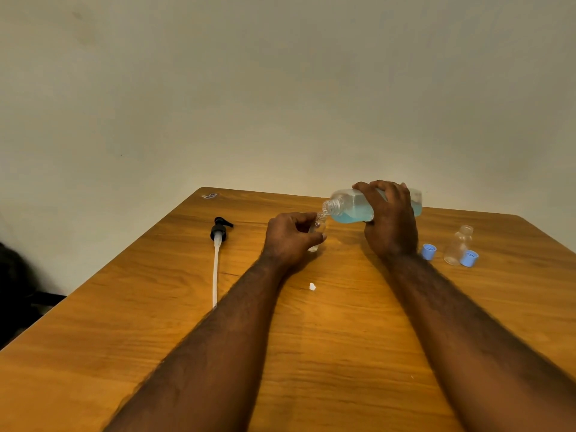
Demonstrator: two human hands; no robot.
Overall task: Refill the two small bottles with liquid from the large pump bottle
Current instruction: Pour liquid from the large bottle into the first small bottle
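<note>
My right hand (pixel 389 216) grips the large clear bottle (pixel 352 207), which is tipped nearly flat with its open neck pointing left; blue liquid pools along its lower side. Its mouth touches the neck of a small clear bottle (pixel 318 232) that my left hand (pixel 290 238) holds upright on the wooden table (pixel 343 338). Most of that small bottle is hidden by my fingers. A second small clear bottle (pixel 458 244) stands uncapped at the right, between two blue caps (pixel 429 251) (pixel 469 258).
The black pump head with its long white tube (pixel 216 260) lies on the table left of my hands. A small white scrap (pixel 312 286) lies between my forearms. A plain wall rises behind the table's far edge.
</note>
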